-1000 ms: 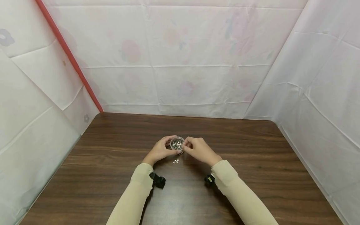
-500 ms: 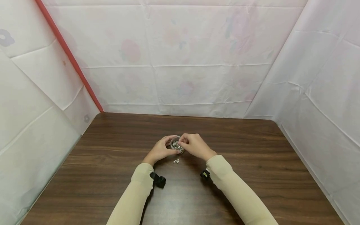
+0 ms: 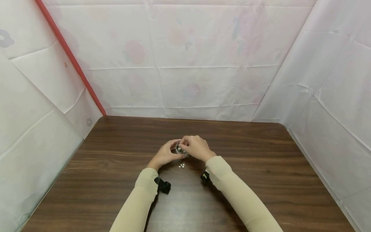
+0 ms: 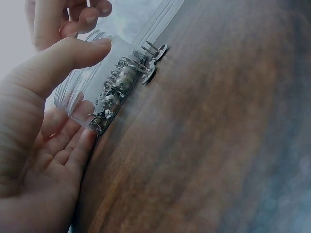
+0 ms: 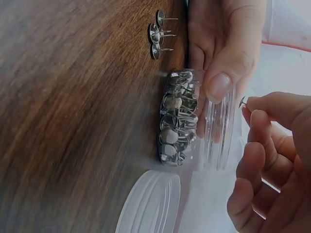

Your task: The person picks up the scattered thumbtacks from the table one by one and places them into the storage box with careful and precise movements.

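A small clear plastic jar (image 5: pixel 218 131) stands on the table, its lower part filled with silver thumbtacks (image 5: pixel 177 116). My left hand (image 3: pixel 166 155) holds the jar from the left, thumb on the near side and fingers round the far side. Over the jar's open mouth is my right hand (image 3: pixel 197 147). In the right wrist view its thumb and forefinger pinch a single thumbtack (image 5: pixel 242 102) just above the threaded rim. Part of the jar is hidden by the right hand in the head view.
Several loose thumbtacks (image 3: pixel 181 166) lie on the brown wooden table (image 3: pixel 261 174) on the near side of the jar. A clear lid (image 5: pixel 148 204) rests on the tabletop beside the jar. White cloth walls (image 3: pixel 203 64) surround the table's back and sides.
My right hand has moved left and slightly away from me, from the jar's right side to over its mouth. The left hand and jar have stayed put.
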A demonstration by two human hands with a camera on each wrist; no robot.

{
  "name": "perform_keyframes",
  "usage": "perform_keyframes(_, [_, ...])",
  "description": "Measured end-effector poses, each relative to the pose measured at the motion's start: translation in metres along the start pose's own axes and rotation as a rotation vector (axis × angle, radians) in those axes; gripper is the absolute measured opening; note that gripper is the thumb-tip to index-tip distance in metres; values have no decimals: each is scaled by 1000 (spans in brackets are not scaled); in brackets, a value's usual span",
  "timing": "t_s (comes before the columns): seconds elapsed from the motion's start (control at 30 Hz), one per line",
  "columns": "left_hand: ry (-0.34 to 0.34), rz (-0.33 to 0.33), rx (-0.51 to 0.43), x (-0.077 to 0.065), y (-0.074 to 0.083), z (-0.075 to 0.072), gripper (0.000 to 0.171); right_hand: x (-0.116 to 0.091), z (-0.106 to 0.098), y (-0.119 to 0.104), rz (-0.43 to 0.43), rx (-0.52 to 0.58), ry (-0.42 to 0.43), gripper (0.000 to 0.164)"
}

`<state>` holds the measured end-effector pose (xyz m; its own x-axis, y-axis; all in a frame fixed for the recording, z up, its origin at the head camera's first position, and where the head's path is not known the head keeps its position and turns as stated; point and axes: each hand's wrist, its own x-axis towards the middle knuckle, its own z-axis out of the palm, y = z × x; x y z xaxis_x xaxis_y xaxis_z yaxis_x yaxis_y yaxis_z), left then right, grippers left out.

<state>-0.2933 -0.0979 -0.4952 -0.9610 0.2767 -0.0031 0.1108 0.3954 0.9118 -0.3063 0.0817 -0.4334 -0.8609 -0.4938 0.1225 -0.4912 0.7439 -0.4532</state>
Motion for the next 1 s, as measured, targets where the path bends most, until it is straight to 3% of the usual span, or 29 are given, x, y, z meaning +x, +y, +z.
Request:
perform_keyframes(0.33, [5, 4, 8, 1, 1, -1, 80, 4, 0, -4, 21, -15, -17, 19])
perform_keyframes(0.5, [-1, 6, -16, 0, 1, -1, 79, 0, -2, -5, 32, -18, -25, 20])
perform_keyframes(0.8, [-7, -5, 25, -1, 3, -1, 75, -11, -7, -6, 12, 22, -46, 15])
perform_keyframes(1.0, [-51, 18, -31, -16, 34, -8, 72, -20, -10, -7, -34, 72, -61, 12])
